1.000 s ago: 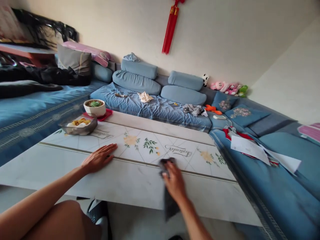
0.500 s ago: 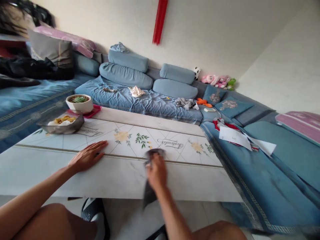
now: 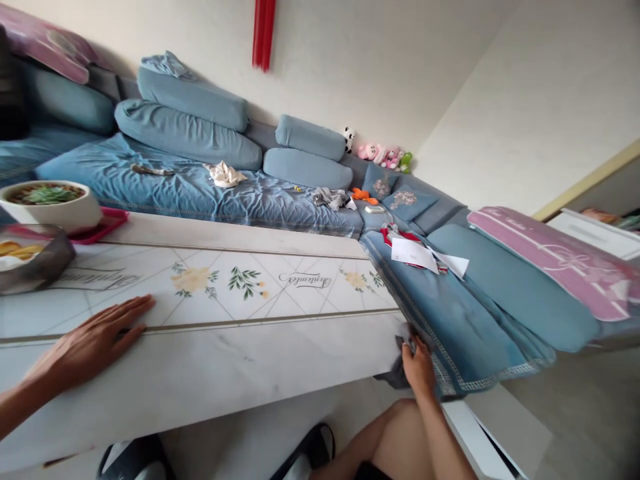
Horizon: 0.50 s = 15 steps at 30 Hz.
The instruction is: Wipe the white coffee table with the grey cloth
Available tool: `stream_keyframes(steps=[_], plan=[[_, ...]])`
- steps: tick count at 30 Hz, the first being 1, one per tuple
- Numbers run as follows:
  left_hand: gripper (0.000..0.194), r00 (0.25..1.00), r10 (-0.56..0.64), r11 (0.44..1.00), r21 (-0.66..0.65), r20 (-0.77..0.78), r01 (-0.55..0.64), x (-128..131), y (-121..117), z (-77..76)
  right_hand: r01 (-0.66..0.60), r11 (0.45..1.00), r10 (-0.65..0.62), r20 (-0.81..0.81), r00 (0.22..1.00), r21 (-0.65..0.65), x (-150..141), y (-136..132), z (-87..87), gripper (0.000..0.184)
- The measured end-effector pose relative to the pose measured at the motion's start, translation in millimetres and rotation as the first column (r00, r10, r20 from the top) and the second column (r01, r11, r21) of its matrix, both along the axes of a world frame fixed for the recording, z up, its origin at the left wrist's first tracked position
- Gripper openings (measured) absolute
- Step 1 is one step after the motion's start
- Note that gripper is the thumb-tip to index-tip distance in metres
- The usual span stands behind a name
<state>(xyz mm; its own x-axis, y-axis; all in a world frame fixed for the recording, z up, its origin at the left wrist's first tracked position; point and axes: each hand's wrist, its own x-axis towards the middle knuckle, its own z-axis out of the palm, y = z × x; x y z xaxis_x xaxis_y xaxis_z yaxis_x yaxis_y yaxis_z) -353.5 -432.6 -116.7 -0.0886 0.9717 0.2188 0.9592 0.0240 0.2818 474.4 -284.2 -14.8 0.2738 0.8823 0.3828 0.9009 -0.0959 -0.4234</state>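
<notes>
My left hand (image 3: 97, 343) lies flat on the white table (image 3: 240, 367), fingers stretched out across its patterned strip. At the table's right end, my right hand (image 3: 418, 363) is closed on a dark grey cloth (image 3: 397, 375). Part of the cloth presses against the table's corner and part hangs below the edge. Beyond my left hand stand a plastic container (image 3: 55, 263) with yellow pieces in it and a white pot (image 3: 63, 212) holding a succulent (image 3: 47, 194). A pink tray (image 3: 107, 225) shows under the pot.
A blue sofa (image 3: 200, 200) runs along the back and round the right side, close to the table's right end. Papers (image 3: 414, 254) lie on its right part, near a pink cushion (image 3: 545, 257). A white box-like thing (image 3: 500, 427) stands on the floor at lower right.
My right hand has carried the cloth from the middle of the table to its right end. The view has turned right. My left hand stays flat on the table.
</notes>
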Motion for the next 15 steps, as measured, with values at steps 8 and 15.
stream_keyframes(steps=[8,15], plan=[[0.089,0.999,0.021,1.0,-0.008,0.025,-0.02,0.1,4.5,2.4,-0.542,0.84,0.539,0.082,0.838,0.017,-311.5,-90.8,-43.6,0.055],[0.08,1.0,0.017,1.0,-0.015,-0.02,-0.017,4.8,3.8,12.9,-0.823,0.564,0.825,0.011,0.565,-0.072,-348.1,-73.8,-46.2,0.046]])
